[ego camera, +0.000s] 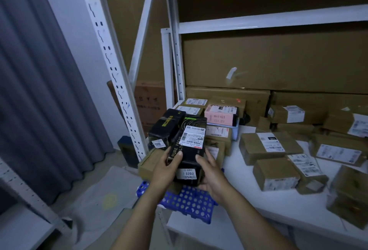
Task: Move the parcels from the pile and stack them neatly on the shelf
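Observation:
A long black parcel point(189, 150) with a white shipping label and a "3202" sticker lies in front of me. My left hand point(168, 167) grips its left edge, thumb on top. My right hand point(209, 174) holds its right side and near end. A second black parcel point(167, 128) lies just to its left on brown parcels point(148, 165). Behind them on the white shelf point(278, 206) sit a pink box point(221, 115) and labelled brown parcels. Several more brown parcels point(268, 146) lie scattered at the right.
A perforated white shelf upright point(117, 74) slants down the left of the stack. A blue perforated crate point(191, 200) sits under my wrists. Large cardboard sheets point(278, 60) back the shelf. A grey curtain point(35, 90) hangs at the left, with floor below.

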